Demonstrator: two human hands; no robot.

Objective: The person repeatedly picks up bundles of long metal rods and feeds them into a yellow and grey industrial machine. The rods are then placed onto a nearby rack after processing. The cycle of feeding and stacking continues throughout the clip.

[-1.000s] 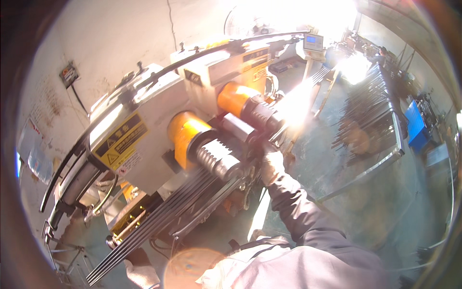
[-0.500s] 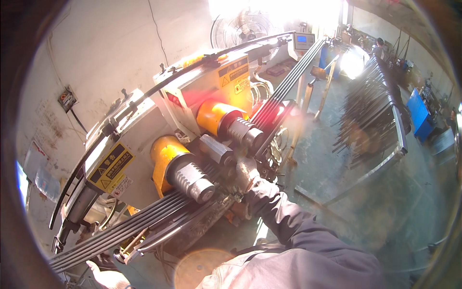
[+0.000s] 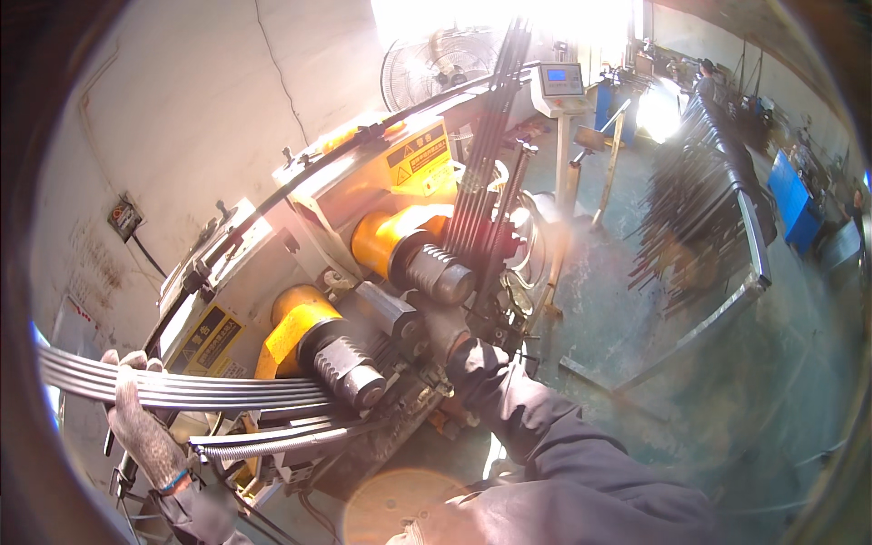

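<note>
I'm watching through the head view, and the left hand [image 3: 143, 422], gloved, has its fingers curled around a row of grey rods [image 3: 222, 392], palm below them, grip mostly closed. The rods run in from the left edge to the front ridged cylinder [image 3: 345, 365], just under its yellow housing [image 3: 304, 325]. More rods [image 3: 490, 136] rise beyond the rear ridged cylinder [image 3: 441, 272], passing in front of the fan [image 3: 427, 73]; their tops vanish into glare.

The right hand [image 3: 445, 329] sits low beside the faceted block [image 3: 386, 307], dim and partly hidden; I can't tell how far open it is or whether it holds anything.

That's the spot worrying me: if a cylinder or the block moves, fingers or the loose sleeve [image 3: 545, 409] could get pinched. Over left, a slackening grip could let the rods cross or spring apart. And up top, a swing of those long ends could clip the fan or the control box [image 3: 558, 86].
</note>
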